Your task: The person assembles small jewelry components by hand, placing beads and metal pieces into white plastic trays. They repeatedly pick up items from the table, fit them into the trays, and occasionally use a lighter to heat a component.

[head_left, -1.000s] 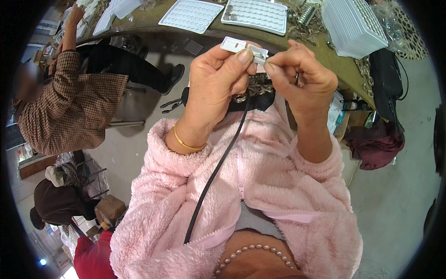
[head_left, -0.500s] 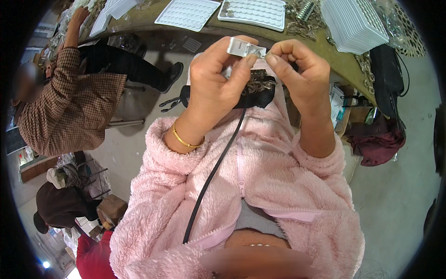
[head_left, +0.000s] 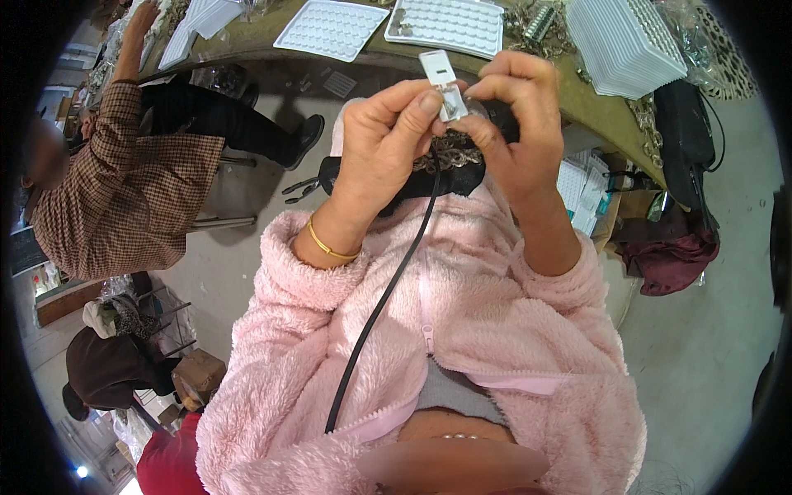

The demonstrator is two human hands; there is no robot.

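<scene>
Between the thumb and fingers of my left hand (head_left: 384,136) is a small white hinged piece (head_left: 438,68), its upper flap raised and marked with a dark slot. Something small and grey shows in its lower half, too small to name. My right hand (head_left: 521,124) is curled at the right side of the piece, thumb by its lower edge. Whether its fingertips grip anything is hidden. Below both hands, metal chains (head_left: 454,157) lie on a black cloth or pouch (head_left: 450,183) over my lap.
Two white dimpled trays (head_left: 330,31) (head_left: 450,25) lie on the green-topped table (head_left: 388,56). A tall stack of white trays (head_left: 624,49) and more metal chains (head_left: 648,132) sit to the right. A black cable (head_left: 371,322) runs down my front. Another person (head_left: 132,190) sits at left.
The white piece has turned from lying sideways to standing upright, its flap now pointing up. My right hand has moved left and a little down, close against it.
</scene>
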